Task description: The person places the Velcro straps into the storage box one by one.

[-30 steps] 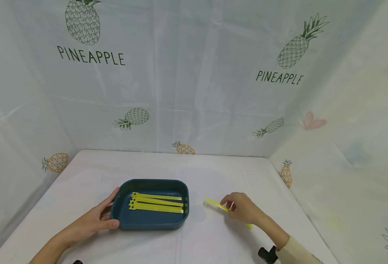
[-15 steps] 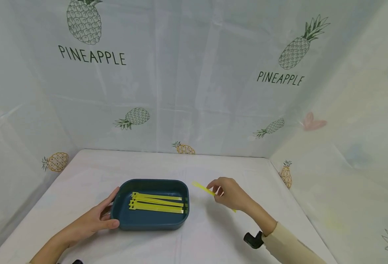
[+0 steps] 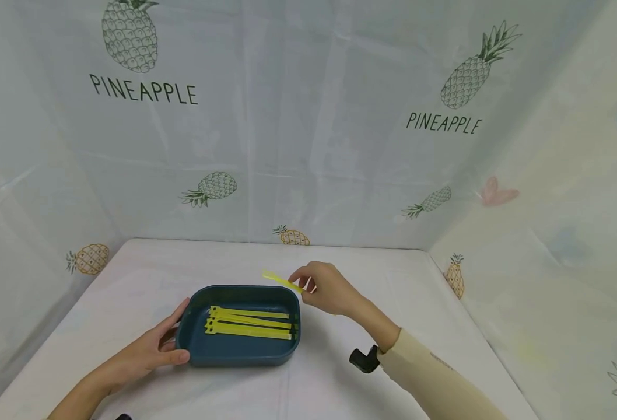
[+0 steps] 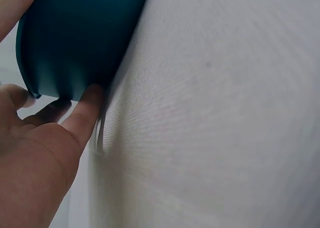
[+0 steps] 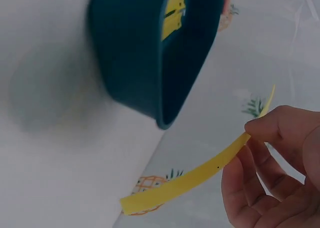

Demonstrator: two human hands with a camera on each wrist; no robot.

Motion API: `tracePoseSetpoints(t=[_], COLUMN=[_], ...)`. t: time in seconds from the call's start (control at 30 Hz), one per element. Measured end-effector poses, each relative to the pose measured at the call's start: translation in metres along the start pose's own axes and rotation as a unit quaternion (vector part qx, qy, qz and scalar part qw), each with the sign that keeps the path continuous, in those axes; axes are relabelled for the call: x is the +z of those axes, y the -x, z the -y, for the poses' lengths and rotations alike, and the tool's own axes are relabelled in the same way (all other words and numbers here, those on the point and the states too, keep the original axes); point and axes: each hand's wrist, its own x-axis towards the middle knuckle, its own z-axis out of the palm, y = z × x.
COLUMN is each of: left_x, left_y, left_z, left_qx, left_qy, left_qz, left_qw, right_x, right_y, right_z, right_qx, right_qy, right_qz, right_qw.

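Observation:
A dark teal rectangular tray (image 3: 237,354) with rounded corners stands on the white table. Inside it lie several flat yellow cable ties (image 3: 251,332), their slotted heads toward the left. My left hand (image 3: 144,351) rests against the tray's left end, thumb at the near corner and index finger at the far one. In the left wrist view, its fingertips (image 4: 92,94) touch the tray's outer wall low down. Over the tray's far right corner, my right hand (image 3: 329,287) pinches one more yellow cable tie (image 5: 185,182) between thumb and fingers, around its middle. That tie bends slightly.
White cloth covers the table (image 3: 371,265), whose far edge meets a hanging curtain (image 3: 308,128) printed with pineapples. The same sheeting runs along both sides. A black wrist camera (image 3: 365,359) sits below the right sleeve (image 3: 419,373).
My right hand has carried its cable tie up and leftward from the table right of the tray to the tray's far right corner. My left hand and the tray have stayed put.

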Motion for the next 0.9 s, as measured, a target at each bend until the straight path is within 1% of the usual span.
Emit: tracePoseSetpoints(t=[0.17,0.33,0.57,0.67,0.83,0.9], left_x=[0.0,-0.001,-0.001,-0.001,-0.002,-0.002], left_y=[0.0,0.0,0.0,0.001,0.0,0.0], left_z=[0.0,0.0,0.0,0.0,0.001,0.001], left_qx=[-0.006,-0.002,0.001,-0.003,-0.009,-0.003], left_qy=[0.001,0.003,0.013,0.018,0.014,0.013], left_qz=[0.0,-0.001,0.003,0.007,0.008,0.01], left_qw=[1.0,1.0,0.9999,0.9998,0.9998,0.9999], right_x=[0.003,0.008,0.018,0.023,0.033,0.036], right_y=[-0.016,-0.03,-0.044,-0.048,-0.052,-0.054], right_z=[0.015,0.026,0.033,0.035,0.036,0.037], right_qx=[-0.013,-0.015,-0.016,-0.013,-0.009,-0.006], right_qy=[0.005,0.007,0.001,-0.005,-0.014,-0.021], right_qz=[0.007,0.023,0.038,0.043,0.055,0.06], right_qw=[0.9999,0.9996,0.9991,0.999,0.9984,0.998])
